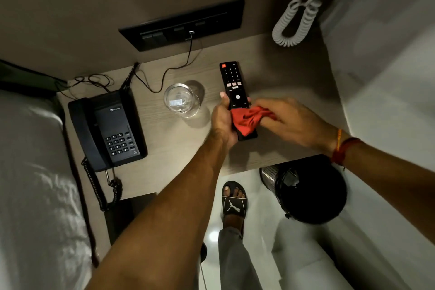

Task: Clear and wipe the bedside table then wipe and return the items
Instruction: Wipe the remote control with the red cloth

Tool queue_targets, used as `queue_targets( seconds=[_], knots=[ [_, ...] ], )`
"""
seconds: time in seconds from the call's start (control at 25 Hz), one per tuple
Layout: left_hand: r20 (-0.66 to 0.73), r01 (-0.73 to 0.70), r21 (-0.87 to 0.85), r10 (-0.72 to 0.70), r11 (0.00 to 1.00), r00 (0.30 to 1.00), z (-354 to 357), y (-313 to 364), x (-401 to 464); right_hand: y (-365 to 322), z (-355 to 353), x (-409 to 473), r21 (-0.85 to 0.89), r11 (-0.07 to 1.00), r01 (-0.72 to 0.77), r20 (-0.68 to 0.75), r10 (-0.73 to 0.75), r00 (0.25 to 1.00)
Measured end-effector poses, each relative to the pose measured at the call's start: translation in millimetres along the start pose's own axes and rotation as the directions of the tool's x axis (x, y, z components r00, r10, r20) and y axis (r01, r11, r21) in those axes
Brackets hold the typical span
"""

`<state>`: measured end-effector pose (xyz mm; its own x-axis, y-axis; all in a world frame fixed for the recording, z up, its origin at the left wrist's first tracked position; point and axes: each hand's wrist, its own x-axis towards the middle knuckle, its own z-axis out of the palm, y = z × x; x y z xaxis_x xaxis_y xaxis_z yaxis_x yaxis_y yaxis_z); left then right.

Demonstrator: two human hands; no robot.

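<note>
Two hands meet over the worktop point(179, 134), pale wood, set between the bed point(30, 172) and a white wall. Black telephone point(106, 129) sits at its left side, handset in the cradle. Clear glass point(181, 101) stands upright mid-worktop, just left of your hands. Your left hand point(222, 122) has its grip closed around the lower half of the black remote point(233, 87), buttons facing up. Your right hand point(292, 122) has its grip closed on a bunched red cloth point(249, 120), pressed against the remote's lower face.
</note>
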<state>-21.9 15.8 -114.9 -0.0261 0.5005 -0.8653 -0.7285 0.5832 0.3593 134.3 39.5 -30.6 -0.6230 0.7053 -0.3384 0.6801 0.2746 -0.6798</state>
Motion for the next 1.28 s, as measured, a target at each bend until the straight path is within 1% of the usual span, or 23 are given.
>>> queue_targets(
  seconds=[0.04,0.08,0.12,0.16,0.24,0.32,0.44,0.52,0.56,0.6,0.68,0.72,0.76,0.8,0.84,0.88,0.92,0.96,1.04,1.08,1.12,1.2,1.28],
  knots=[
    [-0.034,-0.087,0.076,0.090,0.993,0.995,0,-4,9,6,1,0,0.182,0.979,-0.093,-0.091,0.111,0.990],
    [-0.081,-0.167,0.190,0.185,0.967,0.979,4,-7,15,13,1,1,0.385,0.910,-0.156,-0.210,0.251,0.945],
    [-0.134,-0.226,0.321,0.281,0.920,0.950,9,-9,22,20,2,4,0.576,0.797,-0.183,-0.295,0.412,0.862],
    [-0.170,-0.260,0.448,0.367,0.855,0.915,14,-7,24,24,3,6,0.732,0.655,-0.188,-0.311,0.567,0.763],
    [-0.193,-0.251,0.606,0.446,0.755,0.874,24,0,21,33,3,7,0.891,0.421,-0.170,-0.252,0.770,0.587],
    [-0.218,-0.203,0.687,0.464,0.698,0.859,26,6,24,41,5,0,0.934,0.318,-0.161,-0.198,0.840,0.505],
    [-0.205,-0.150,0.789,0.485,0.596,0.850,23,5,29,41,12,-22,0.966,0.233,-0.115,-0.144,0.849,0.509],
    [-0.195,-0.133,0.812,0.478,0.568,0.856,23,6,28,39,18,-40,0.977,0.194,-0.085,-0.123,0.848,0.516],
    [-0.184,-0.117,0.841,0.484,0.527,0.855,22,7,27,38,21,-50,0.984,0.162,-0.071,-0.105,0.859,0.501],
    [-0.171,-0.082,0.895,0.506,0.439,0.845,20,9,24,37,23,-59,0.991,0.121,-0.052,-0.081,0.869,0.488],
    [-0.093,-0.032,0.980,0.597,0.195,0.797,19,5,5,32,28,-80,1.000,0.013,-0.018,-0.003,0.873,0.488],
    [0.005,-0.111,0.984,0.606,0.139,0.796,26,-3,-12,26,29,-97,0.999,-0.037,0.030,0.017,0.867,0.498],
    [0.096,-0.241,0.949,0.543,0.202,0.834,31,-12,-27,19,31,-108,0.995,-0.075,0.071,0.028,0.857,0.515],
    [0.192,-0.336,0.886,0.408,0.320,0.893,39,-26,-46,10,30,-123,0.988,-0.099,0.122,0.021,0.852,0.523],
    [0.284,-0.356,0.832,0.226,0.425,0.932,50,-42,-68,1,30,-139,0.977,-0.122,0.177,0.016,0.862,0.507],
    [0.359,-0.334,0.805,0.045,0.489,0.932,62,-59,-92,-8,29,-159,0.965,-0.122,0.230,-0.004,0.877,0.480],
    [0.408,-0.304,0.805,-0.104,0.510,0.907,73,-79,-120,-18,29,-186,0.954,-0.100,0.283,-0.035,0.900,0.434],
    [0.432,-0.285,0.806,-0.186,0.519,0.883,82,-97,-144,-26,29,-211,0.944,-0.078,0.322,-0.056,0.921,0.386],
    [0.495,-0.288,0.779,-0.264,0.558,0.828,91,-133,-186,-42,33,-264,0.919,-0.060,0.389,-0.076,0.943,0.324],
    [0.535,-0.303,0.768,-0.306,0.564,0.788,90,-157,-211,-50,38,-299,0.905,-0.027,0.424,-0.097,0.958,0.268],
    [0.562,-0.328,0.773,-0.348,0.542,0.750,88,-186,-241,-61,46,-341,0.901,0.032,0.433,-0.121,0.976,0.181],
    [0.594,-0.394,0.782,-0.385,0.483,0.707,76,-238,-289,-80,70,-412,0.917,0.142,0.372,-0.138,0.990,-0.036],
    [0.631,-0.475,0.773,-0.429,0.422,0.646,58,-293,-333,-98,105,-481,0.941,0.198,0.274,-0.137,0.964,-0.226]
  ],
)
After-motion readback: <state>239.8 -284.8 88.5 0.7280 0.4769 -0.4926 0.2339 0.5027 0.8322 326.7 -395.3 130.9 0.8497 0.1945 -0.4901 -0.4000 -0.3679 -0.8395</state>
